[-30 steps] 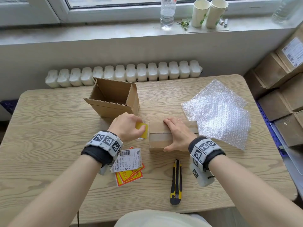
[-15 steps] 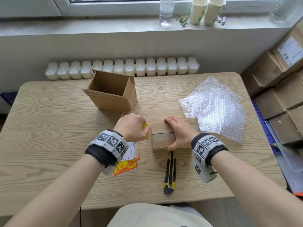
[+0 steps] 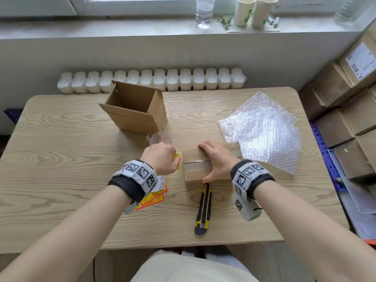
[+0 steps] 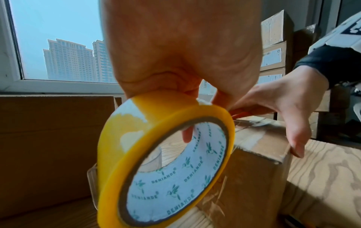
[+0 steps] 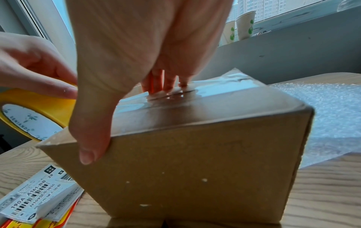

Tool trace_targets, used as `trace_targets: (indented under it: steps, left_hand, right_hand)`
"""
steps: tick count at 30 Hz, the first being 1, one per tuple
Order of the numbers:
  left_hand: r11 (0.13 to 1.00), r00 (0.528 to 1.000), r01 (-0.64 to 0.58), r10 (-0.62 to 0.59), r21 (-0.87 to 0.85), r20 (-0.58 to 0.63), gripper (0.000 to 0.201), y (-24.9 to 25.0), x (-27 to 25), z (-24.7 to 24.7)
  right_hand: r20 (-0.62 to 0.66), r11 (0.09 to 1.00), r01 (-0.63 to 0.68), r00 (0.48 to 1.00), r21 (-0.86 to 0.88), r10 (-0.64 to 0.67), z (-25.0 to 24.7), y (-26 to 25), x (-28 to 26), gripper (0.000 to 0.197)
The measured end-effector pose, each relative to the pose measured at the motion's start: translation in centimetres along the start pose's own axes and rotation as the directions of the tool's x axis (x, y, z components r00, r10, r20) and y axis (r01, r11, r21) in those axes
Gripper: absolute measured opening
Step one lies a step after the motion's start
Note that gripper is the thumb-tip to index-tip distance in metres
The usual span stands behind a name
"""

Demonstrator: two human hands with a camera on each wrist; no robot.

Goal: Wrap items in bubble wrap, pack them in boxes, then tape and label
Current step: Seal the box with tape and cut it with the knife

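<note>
The left hand [image 3: 160, 157] grips the tape roll [image 4: 164, 162], now drawn down the box's [image 3: 195, 169] left end, beside the right hand [image 3: 217, 159] pressing flat on its taped top seam; cutting and labelling likely follow.
</note>
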State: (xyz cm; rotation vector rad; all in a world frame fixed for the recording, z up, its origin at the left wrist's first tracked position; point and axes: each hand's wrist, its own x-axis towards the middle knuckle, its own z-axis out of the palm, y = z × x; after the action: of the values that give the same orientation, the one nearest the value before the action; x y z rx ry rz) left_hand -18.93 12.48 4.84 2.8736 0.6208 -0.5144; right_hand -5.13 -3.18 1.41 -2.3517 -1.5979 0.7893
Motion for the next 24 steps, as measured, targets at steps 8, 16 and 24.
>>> trace_targets:
  steps: [8,16,24]
  left_hand:
    - [0.999,1.0,0.022,-0.022,0.037,-0.007,0.037,0.7,0.6,0.5]
    - [0.996,0.999,0.052,-0.051,-0.068,0.01,0.036,0.8,1.1,1.2]
    - [0.938,0.982,0.179,-0.152,-0.298,0.113,0.038,-0.7,0.6,1.9]
  right_hand:
    - [0.019,1.0,-0.01,1.0,-0.012,0.01,-0.4,0.1,0.5,0.112]
    - [0.001,0.95,0.092,0.995,-0.297,-0.096,3.7,-1.4,-1.1,0.1]
    - [-0.074,0.946,-0.148,0.988,-0.289,0.132,4.4,0.1,-1.8,0.112]
